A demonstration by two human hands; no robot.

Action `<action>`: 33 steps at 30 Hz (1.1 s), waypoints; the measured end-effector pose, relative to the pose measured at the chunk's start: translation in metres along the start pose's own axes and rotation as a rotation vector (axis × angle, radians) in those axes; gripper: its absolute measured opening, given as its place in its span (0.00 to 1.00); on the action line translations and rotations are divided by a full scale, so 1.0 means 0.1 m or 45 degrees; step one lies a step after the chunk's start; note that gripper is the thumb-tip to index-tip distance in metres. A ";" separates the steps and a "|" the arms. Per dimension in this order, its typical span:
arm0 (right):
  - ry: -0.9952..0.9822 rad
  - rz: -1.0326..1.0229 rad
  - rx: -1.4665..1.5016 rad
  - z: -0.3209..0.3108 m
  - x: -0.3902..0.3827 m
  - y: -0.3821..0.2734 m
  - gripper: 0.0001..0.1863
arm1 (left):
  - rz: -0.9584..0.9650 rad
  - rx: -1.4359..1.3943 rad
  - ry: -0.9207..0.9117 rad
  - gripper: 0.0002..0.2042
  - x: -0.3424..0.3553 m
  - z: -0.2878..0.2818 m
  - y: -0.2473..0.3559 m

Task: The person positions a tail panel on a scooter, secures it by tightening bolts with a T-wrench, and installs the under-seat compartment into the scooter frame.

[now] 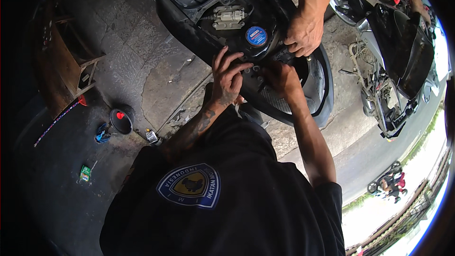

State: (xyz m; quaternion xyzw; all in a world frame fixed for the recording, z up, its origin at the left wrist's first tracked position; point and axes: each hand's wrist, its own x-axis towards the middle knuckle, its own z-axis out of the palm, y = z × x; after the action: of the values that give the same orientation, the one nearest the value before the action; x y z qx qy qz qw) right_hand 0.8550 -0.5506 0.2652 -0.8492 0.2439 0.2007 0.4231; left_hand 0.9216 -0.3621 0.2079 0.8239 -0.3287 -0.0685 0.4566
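- Black plastic scooter body (234,38) lies just ahead of the person, its long axis slanting from far left to near right; the lamp (315,83) marks the near-right end.
- Left hand (228,78): fingers spread, fingertips on the body's near edge, closed round nothing visible.
- Right hand (284,79): fingers curled down into the dark gap between cap and lamp. Fingertips hidden; cannot tell whether they grip anything.
- Key relation: black fitting (283,56) sits just beyond the right hand, to the right of the left hand. Right hand is the nearer of the person's two.
- Co-worker's hand (305,32) comes from the far side, fingers bent at the body's right edge, facing the right hand across the fitting.
- Round blue-topped cap (256,36) just beyond the left hand's fingers; grey metal box (229,17) farther left.
- Floor, left: black bowl (121,121) with something red inside, green packet (85,173) nearer.
- Far right: partly stripped motorbike (400,52).
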 end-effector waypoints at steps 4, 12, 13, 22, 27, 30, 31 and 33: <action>-0.019 -0.396 0.064 -0.20 -0.07 -0.05 0.13 | 0.036 0.011 0.019 0.16 0.01 0.02 -0.04; -0.307 -0.639 -0.150 -0.28 0.15 0.01 0.13 | 0.068 0.073 0.005 0.18 0.02 0.06 -0.11; -0.291 -0.619 -0.143 -0.28 0.19 0.02 0.13 | 0.058 0.109 -0.039 0.19 0.03 0.02 -0.07; -0.371 -0.695 -0.424 -0.30 0.25 -0.12 0.12 | 0.136 0.185 -0.166 0.19 0.04 -0.04 -0.16; -0.310 -0.718 -0.429 -0.28 0.16 -0.14 0.12 | 0.051 0.209 -0.246 0.18 0.01 -0.10 -0.22; -0.124 -0.792 -0.551 -0.28 0.10 -0.12 0.16 | 0.014 0.220 -0.249 0.19 0.04 -0.11 -0.23; -0.108 -0.795 -0.543 -0.28 0.10 -0.13 0.16 | 0.027 0.230 -0.254 0.19 0.04 -0.10 -0.22; -0.068 -0.797 -0.543 -0.26 0.09 -0.13 0.12 | -0.036 0.157 -0.199 0.18 0.04 -0.08 -0.22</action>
State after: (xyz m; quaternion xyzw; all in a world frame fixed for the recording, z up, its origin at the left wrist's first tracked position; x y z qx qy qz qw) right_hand 0.8728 -0.5669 0.2828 -0.9461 -0.0855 0.1300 0.2840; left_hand 0.9386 -0.3511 0.1962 0.8471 -0.3551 -0.1188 0.3772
